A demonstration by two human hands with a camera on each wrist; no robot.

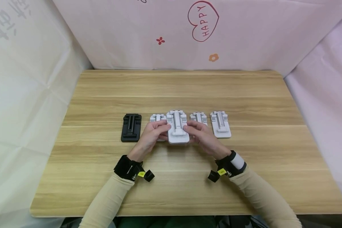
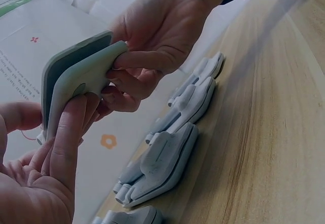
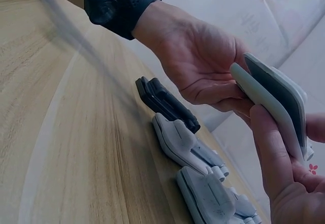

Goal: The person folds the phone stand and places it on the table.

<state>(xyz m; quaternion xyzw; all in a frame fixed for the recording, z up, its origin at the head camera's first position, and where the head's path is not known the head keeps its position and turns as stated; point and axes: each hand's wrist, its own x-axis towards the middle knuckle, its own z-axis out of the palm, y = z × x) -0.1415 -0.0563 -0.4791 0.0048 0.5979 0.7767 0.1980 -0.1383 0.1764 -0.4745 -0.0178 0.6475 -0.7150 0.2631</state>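
Note:
Both hands hold a white folding phone stand in front of me, raised above the table. My left hand grips its left edge, thumb on the face with the hinged arm and fingers behind. On the right edge, my right hand holds it the same way. In the left wrist view the two panels of the held stand are slightly spread, with a dark inner face between them. Behind the hands lie more white phone stands, folded flat in a row, some partly covered by the hands.
A black phone stand lies folded at the left end of the row. The wooden table reaches to white drawn-on sheeting at the back and sides. Each wrist wears a black strap with a small camera.

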